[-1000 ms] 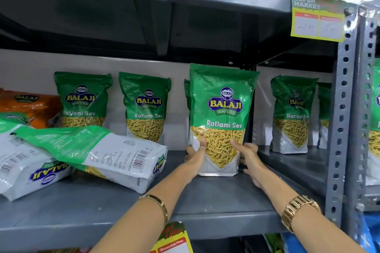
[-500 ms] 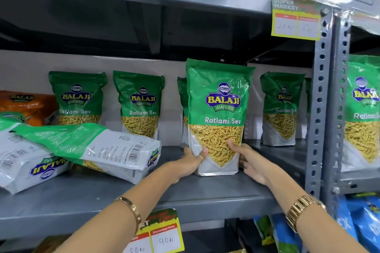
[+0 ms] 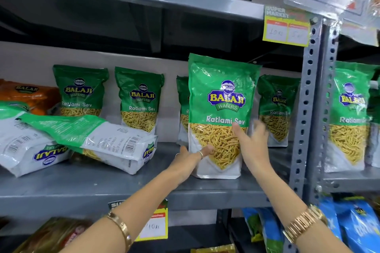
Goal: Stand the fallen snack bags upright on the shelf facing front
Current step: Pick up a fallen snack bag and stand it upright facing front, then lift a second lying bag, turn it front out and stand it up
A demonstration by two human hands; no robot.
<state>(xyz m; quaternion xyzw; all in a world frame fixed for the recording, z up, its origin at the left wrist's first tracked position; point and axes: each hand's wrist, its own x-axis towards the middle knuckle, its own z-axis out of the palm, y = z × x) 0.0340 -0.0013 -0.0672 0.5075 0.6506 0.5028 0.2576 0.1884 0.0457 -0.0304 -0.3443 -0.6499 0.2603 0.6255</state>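
A green Ratlami Sev snack bag (image 3: 222, 96) stands upright near the front of the grey shelf (image 3: 144, 191), its label facing me. My left hand (image 3: 189, 160) grips its lower left edge, thumb on the front. My right hand (image 3: 253, 144) is blurred, fingers spread, at the bag's right side over the lower front. Two bags of the same kind lie fallen on the left, back side up: one (image 3: 98, 137) leans across the other (image 3: 24, 146).
Upright green bags (image 3: 80, 90) (image 3: 139, 98) (image 3: 277, 104) line the back wall, with an orange bag (image 3: 26, 92) at far left. A perforated grey post (image 3: 308, 109) bounds the bay on the right. Blue bags (image 3: 359, 228) fill the lower shelf.
My right hand has come off the bag's lower right edge and risen, fingers spreading. The left hand stays on the lower left edge. The view has shifted right.
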